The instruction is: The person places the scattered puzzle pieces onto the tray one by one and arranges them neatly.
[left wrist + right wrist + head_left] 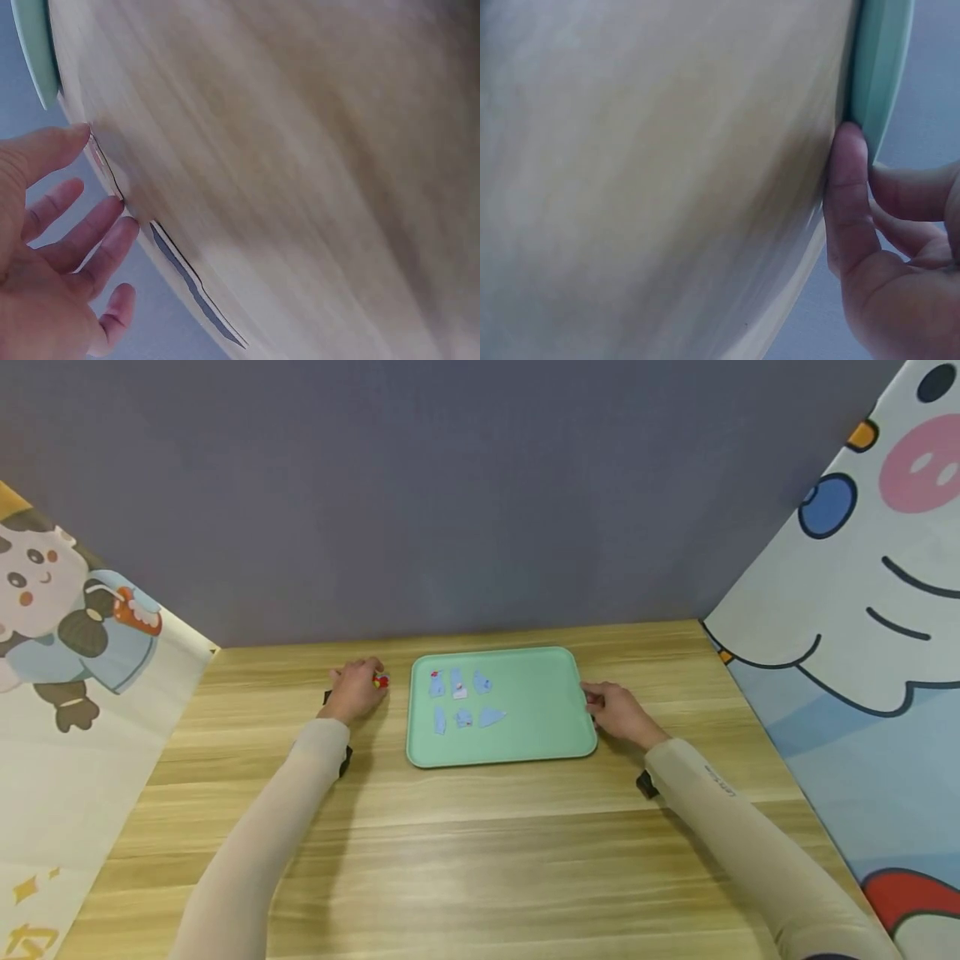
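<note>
A pale green tray (pixel 540 718) holds several small light blue flat pieces (pixel 464 718) in two rows on its left half, some with small red or white marks. To its left, my left hand (pixel 357 689) pinches a thin flat piece with red and yellow on it (pixel 380 680) at the tabletop. The left wrist view shows thumb and fingertips at opposite ends of this piece (pixel 106 165), which is seen nearly edge-on. My right hand (pixel 621 713) grips the tray's right rim, with the thumb on one side and a finger against the other.
Another thin, dark-faced flat piece (pixel 195 289) lies on the wooden table (pixel 480 860) beside the left fingers. A grey wall (pixel 465 502) rises behind the table. Cartoon-printed panels (pixel 885 627) stand at both sides.
</note>
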A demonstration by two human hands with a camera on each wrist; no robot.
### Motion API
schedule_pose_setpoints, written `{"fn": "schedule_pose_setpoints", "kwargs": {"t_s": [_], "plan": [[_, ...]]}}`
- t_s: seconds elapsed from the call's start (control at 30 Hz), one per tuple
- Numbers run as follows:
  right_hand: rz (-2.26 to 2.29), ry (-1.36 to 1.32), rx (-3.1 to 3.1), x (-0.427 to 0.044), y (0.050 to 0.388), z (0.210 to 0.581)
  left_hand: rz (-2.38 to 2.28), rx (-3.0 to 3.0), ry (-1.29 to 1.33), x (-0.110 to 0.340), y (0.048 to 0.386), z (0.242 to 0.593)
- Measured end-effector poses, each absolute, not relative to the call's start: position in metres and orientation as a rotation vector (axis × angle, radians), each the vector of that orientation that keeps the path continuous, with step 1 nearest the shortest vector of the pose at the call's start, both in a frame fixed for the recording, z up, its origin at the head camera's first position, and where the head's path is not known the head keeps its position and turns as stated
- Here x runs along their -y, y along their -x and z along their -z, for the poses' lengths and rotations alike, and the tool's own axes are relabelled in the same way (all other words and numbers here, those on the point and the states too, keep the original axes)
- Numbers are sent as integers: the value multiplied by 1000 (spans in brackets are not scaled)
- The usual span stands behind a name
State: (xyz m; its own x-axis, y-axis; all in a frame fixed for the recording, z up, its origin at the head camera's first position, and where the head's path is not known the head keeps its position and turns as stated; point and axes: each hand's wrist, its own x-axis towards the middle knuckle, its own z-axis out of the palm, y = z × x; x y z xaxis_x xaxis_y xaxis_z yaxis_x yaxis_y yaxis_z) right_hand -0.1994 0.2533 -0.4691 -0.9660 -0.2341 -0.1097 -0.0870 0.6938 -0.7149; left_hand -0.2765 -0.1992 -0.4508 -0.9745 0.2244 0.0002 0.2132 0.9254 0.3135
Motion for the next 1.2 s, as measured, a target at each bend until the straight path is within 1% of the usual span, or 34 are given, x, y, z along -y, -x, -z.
{"fn": "schedule_pose_setpoints", "kwargs": {"t_s": [0.57, 1.2], "plan": [[1115, 288, -2736, -252, 200, 467, -469, -3039, -406, 201, 282, 452], [1127, 264, -2731, -252, 199, 469, -456, -3048, -395, 201, 284, 456]]}}
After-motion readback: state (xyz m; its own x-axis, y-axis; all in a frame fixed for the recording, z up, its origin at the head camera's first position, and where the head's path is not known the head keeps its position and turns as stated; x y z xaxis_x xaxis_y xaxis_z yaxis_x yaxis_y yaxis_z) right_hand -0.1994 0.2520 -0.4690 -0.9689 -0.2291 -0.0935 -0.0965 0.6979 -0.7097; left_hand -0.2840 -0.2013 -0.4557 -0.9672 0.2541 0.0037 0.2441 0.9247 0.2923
